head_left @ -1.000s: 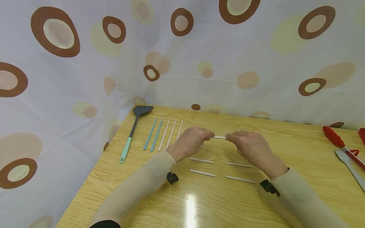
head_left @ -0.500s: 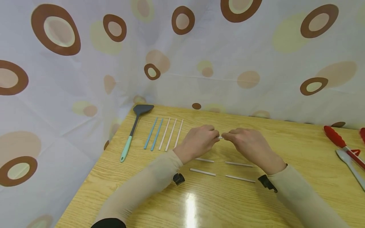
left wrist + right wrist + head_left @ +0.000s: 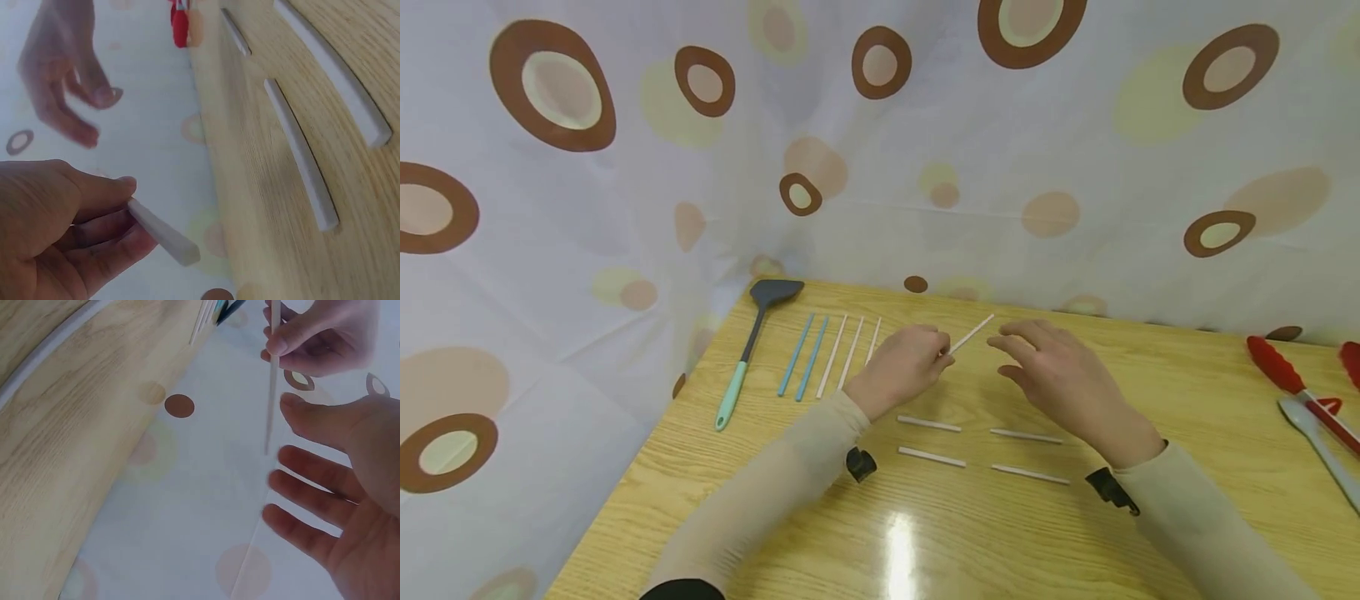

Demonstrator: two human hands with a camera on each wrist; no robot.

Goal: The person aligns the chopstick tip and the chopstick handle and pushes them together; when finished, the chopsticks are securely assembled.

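My left hand (image 3: pixel 898 367) pinches a slim white chopstick (image 3: pixel 972 334), which slants up and to the right past the fingers. In the left wrist view the squared thicker end of the chopstick (image 3: pixel 169 237) sticks out below the thumb. My right hand (image 3: pixel 1063 379) is just to the right, its fingers spread and holding nothing; in the right wrist view the chopstick's thin end (image 3: pixel 269 440) lies near the fingertips. Nearer me on the table are two short white sticks (image 3: pixel 932 456) on the left and two slimmer ones (image 3: pixel 1030 474) on the right.
Two blue chopsticks (image 3: pixel 811 358) and three pale ones (image 3: pixel 831 357) lie side by side at the left, next to a spatula (image 3: pixel 747 353) with a mint handle. Red-tipped tongs (image 3: pixel 1276 365) and a grey spoon (image 3: pixel 1317 437) lie at the right. A patterned curtain (image 3: pixel 970 167) hangs behind the table (image 3: pixel 820 533).
Both hands were gripping the white stick between them and drew together. Now the right hand has let go and moved right with fingers spread, while the left hand holds the chopstick tilted upward.
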